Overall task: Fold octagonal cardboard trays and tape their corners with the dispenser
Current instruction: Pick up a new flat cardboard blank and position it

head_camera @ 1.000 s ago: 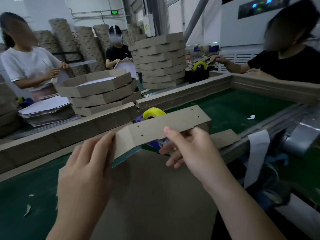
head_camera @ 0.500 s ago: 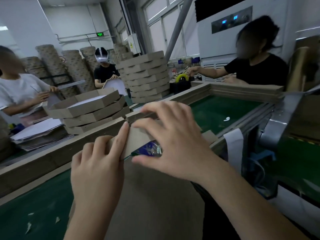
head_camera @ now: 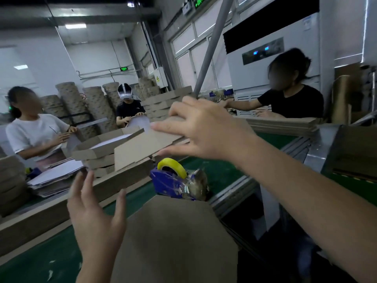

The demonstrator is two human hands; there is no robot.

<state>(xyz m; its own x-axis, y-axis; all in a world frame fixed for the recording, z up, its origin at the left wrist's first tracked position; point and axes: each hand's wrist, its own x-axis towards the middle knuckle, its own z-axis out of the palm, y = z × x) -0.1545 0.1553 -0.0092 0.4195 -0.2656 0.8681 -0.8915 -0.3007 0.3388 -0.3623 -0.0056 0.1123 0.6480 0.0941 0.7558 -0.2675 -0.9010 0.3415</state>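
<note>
Right grip pinches the folded tray, fingers on top and thumb under, holding it up over the dispenser. Left grip is spread wide with nothing in it, by the flat sheet on the green counter. Tray blocks part of the stack behind. Other people work around.
</note>
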